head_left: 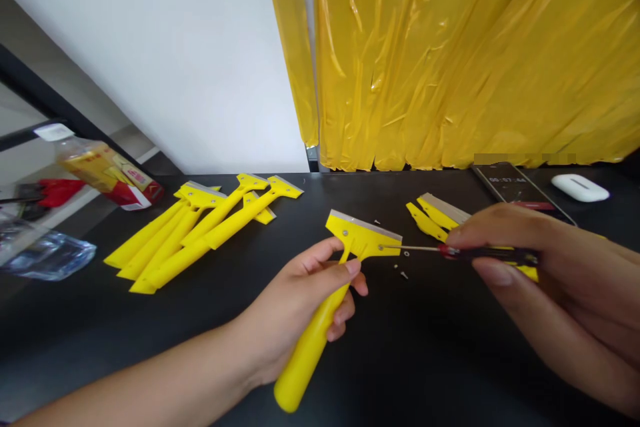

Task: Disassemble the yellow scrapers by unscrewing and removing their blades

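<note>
In the head view, the left hand's [297, 290] grip wraps one yellow plastic, silver-edged scraper [319, 328] by its handle, over the black tabletop [400, 367]. The right hand's [575, 280] grip pinches one slim, dark-handled, red-collared screwdriver [473, 253], its tip at the scraper's right-side screw [381, 247]. Left of this scraper lie at least five overlapping yellow scrapers [183, 260]; just beside it, four tiny metal pieces [404, 275]; farther right, one white rounded case [580, 187].

A phone [503, 181] lies near a small white case [580, 188] — yellow sheeting [450, 60] behind, a capped bottle [107, 170] leftward.
</note>
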A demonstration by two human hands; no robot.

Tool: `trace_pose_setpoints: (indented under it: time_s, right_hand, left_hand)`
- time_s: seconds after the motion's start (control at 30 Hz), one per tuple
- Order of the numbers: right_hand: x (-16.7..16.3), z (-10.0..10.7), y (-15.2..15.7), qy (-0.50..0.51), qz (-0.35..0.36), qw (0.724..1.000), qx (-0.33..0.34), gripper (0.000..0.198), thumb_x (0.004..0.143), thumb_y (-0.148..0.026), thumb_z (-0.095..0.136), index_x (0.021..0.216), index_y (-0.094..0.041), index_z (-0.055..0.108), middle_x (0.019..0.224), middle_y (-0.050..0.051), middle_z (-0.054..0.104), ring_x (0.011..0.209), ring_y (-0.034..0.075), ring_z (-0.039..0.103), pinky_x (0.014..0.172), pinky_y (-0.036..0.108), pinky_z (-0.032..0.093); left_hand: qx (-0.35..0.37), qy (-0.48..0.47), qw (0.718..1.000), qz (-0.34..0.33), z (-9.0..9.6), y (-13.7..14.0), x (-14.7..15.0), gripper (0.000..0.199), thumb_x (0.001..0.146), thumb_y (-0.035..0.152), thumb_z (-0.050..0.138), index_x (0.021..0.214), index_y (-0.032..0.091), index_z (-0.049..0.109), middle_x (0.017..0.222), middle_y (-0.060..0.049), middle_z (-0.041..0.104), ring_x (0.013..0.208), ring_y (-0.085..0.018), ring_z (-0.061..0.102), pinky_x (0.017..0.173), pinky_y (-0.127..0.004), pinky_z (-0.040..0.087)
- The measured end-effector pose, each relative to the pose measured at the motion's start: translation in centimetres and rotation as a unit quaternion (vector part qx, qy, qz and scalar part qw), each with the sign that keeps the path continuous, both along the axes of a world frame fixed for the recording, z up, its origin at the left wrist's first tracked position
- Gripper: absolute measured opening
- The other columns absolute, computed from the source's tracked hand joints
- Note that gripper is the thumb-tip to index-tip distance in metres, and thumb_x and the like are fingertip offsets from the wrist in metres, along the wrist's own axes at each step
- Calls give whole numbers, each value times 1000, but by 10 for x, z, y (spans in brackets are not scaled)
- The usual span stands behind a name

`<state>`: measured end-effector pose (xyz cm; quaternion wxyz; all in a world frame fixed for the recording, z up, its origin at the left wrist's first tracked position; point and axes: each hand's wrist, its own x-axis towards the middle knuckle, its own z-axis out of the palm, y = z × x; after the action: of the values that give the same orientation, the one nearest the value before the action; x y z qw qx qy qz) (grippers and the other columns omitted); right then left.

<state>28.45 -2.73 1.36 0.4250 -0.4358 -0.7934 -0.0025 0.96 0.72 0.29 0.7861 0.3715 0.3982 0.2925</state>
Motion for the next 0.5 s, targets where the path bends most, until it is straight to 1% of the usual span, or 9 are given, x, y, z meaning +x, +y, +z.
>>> trace_pose_setpoints:
  time_s: [0.07, 0.23, 0.4, 0.5]
  right_hand:
    - [4, -1, 1, -27, 15, 999, -13, 20, 107, -32, 62, 125, -36, 70, 109, -5, 79, 91, 17, 77, 119, 27, 55]
    - [4, 3, 0, -32, 7, 999, -12, 20, 107, -31, 62, 125, -35, 69, 111, -6, 79, 93, 17, 77, 120, 24, 53]
    - [2, 3, 0, -42, 10, 999, -1, 20, 107, -31, 60, 125, -35, 68, 109, -5, 78, 87, 18, 76, 118, 29, 57]
    - [1, 3, 0, -60, 2, 998, 5, 19, 108, -31, 58, 124, -35, 67, 108, -4, 79, 82, 20, 76, 116, 33, 59]
  left_hand:
    - [-4, -9, 1000, 0, -1, 0, 0, 18, 104, 30, 74, 103, 20, 58, 90, -2, 67, 58, -6, 50, 49, -19, 37]
    - [-13, -18, 1000, 10, -4, 1, -1, 19, 103, 29, 75, 102, 20, 59, 90, -3, 68, 59, -7, 51, 49, -19, 37]
    - [-26, -29, 999, 23, -5, 2, -1, 18, 100, 21, 71, 106, 22, 55, 91, -5, 71, 59, -10, 54, 50, -21, 39]
    - [-29, -35, 999, 20, -5, 2, -1, 16, 98, 18, 69, 107, 20, 57, 93, -6, 71, 60, -10, 55, 51, -21, 40]
